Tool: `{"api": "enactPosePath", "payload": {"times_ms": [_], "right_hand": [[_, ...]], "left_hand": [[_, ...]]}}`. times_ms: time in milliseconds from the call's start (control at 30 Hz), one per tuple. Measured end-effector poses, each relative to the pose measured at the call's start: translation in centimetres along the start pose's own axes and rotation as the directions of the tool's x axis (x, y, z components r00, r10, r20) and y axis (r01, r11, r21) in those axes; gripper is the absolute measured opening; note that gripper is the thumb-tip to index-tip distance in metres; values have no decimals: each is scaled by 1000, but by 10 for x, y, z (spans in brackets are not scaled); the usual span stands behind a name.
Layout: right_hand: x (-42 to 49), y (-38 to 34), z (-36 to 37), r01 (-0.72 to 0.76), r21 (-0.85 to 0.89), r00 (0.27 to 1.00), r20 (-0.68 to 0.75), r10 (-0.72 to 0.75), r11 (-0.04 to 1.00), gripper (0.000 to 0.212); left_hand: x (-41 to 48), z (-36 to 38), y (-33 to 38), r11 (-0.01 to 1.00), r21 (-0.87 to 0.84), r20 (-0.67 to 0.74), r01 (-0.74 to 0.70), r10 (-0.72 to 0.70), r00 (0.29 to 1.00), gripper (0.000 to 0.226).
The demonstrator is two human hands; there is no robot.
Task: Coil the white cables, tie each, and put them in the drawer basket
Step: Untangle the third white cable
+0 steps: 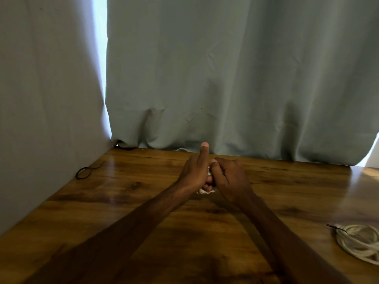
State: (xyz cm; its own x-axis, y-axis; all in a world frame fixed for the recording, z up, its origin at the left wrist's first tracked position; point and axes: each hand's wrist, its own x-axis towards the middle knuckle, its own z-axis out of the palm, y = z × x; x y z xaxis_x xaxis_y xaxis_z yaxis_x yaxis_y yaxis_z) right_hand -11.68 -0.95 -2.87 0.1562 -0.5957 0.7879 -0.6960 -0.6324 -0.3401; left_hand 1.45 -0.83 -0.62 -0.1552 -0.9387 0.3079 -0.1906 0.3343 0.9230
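Glossy wood-grain table (123, 191); left hand (193, 171), right hand (229, 178) grip bunched white cable (205, 192)

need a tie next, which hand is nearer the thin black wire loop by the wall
Left. The left hand is well right of the thin black wire loop; the right hand is farther right.

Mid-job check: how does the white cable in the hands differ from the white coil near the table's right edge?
The held cable is a tight little bunch, mostly hidden, gripped by the left hand and right hand. The right-edge coil lies in wide open loops, untouched, on the table. A black tie crosses the right-edge coil, but none shows on the held cable. Both are white.
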Motion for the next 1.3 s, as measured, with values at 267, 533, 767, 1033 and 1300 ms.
{"api": "enactPosePath", "payload": {"times_ms": [267,533,767,1033,1300], "right_hand": [[0,6,-12,-5,11,999,-44,6,1000,42],[-1,14,-16,-36,120,997,-64,44,992,52],[-1,15,-17,-27,91,1000,5,27,996,54],[-1,20,-19,-84,141,996,-31,89,986,42],[-5,-15,-14,-520,406,854,225,469,752,39]], "left_hand": [[0,-2,4,976,-184,256,115,-66,964,53],[-2,-16,10,980,-141,387,138,-74,919,46],[0,-14,11,994,61,418,92,-109,902,56],[4,-10,-8,968,-177,487,177,-70,871,43],[0,-20,-4,995,-103,375,13,26,927,46]]}}
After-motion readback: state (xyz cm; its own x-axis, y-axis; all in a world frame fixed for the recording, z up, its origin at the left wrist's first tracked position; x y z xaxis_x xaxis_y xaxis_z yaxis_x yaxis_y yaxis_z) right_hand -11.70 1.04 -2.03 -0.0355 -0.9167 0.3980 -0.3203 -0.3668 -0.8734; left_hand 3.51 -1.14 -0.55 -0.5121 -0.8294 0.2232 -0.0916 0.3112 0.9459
